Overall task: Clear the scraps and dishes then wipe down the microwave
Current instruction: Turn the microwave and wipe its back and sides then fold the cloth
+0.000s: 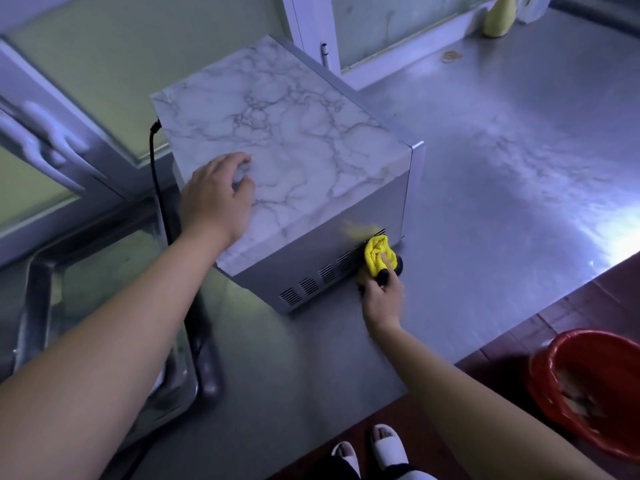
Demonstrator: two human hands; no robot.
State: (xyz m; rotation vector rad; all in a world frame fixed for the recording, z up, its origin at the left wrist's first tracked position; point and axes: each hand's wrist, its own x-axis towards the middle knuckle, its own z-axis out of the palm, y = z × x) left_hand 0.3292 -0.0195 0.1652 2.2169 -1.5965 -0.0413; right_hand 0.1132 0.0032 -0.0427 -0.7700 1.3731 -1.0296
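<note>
The microwave (294, 157) has a marble-patterned top and silver sides, and it stands on the steel counter (502, 202). My left hand (216, 199) rests on the near left part of its top, fingers curled. My right hand (382, 292) grips a bunched yellow cloth (377, 256) and presses it against the vented silver side near the bottom right corner. A yellow reflection of the cloth shows on the side panel. The microwave's door is out of sight.
A black power cord (157, 188) runs down behind the microwave on the left. A steel sink (104, 306) lies at the left. A red basin (588, 386) with scraps sits on the floor at the right. A yellow item (498, 17) stands at the far window.
</note>
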